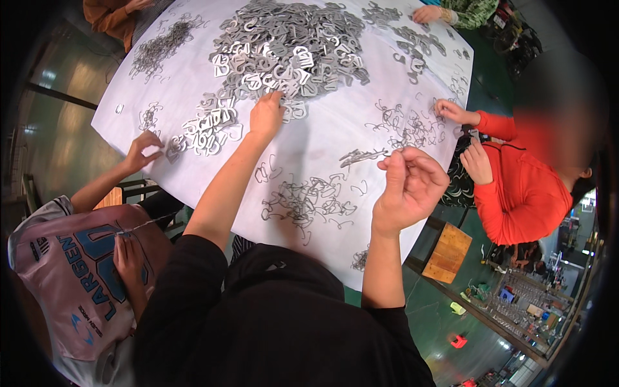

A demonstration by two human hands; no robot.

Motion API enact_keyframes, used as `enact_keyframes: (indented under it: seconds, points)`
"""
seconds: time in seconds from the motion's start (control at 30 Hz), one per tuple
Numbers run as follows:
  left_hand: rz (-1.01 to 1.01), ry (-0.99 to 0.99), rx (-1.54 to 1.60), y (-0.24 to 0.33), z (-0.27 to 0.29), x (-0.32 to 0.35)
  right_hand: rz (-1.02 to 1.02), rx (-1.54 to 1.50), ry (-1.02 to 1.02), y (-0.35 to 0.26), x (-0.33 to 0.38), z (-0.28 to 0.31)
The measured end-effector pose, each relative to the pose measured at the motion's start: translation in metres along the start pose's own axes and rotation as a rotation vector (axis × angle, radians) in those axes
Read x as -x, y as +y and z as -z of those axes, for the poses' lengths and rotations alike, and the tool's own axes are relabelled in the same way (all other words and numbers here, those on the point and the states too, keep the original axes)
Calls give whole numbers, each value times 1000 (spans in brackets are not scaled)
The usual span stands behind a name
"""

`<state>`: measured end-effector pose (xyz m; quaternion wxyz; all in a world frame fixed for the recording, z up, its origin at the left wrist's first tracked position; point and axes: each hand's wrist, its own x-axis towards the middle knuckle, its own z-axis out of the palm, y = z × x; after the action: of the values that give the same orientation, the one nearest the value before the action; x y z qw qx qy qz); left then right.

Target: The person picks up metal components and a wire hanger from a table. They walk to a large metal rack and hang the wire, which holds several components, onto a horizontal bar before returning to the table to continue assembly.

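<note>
My left hand (266, 116) reaches to the near edge of a large heap of flat grey slotted hook pieces (290, 39). Its fingers are curled together at the heap, and what they pinch, if anything, is hidden. On the right, my right hand (412, 190) is raised above the table, thumb and fingers closed on a strung bunch of slender grey hooks (362, 157) that sticks out to the left. Between my forearms lies a loose scatter of thin bent wire hooks (306, 200) on the white tabletop (316, 138).
At left, a co-worker's hand (143, 151) is beside a smaller group of pale hook pieces (207, 129). A person in red (522, 187) works at right by more wire hooks (412, 126). Others' hands show at the far edge. A wooden stool (447, 253) stands right of the table.
</note>
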<state>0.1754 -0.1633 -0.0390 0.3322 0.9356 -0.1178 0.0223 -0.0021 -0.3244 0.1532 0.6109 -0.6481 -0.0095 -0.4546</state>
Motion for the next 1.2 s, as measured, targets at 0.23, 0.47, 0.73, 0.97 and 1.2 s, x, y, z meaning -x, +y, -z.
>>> enact_keyframes:
  seconds: [0.23,0.47,0.73,0.97,1.2]
  points:
    - [-70,-46,-35,-18,9,15,-7,-43,-63,0,12,-1]
    - [153,-118,1181,116,110,64,-51,-72,-84,-4,28,-9]
    - [-38,-68,1301,172,156,116,63,66,-118,-11,30,-10]
    - [-146,44,1269,176,160,118,-237,281,-199,3,25,21]
    - [-154,98,1283,170,161,115,-589,1054,-693,114,98,95]
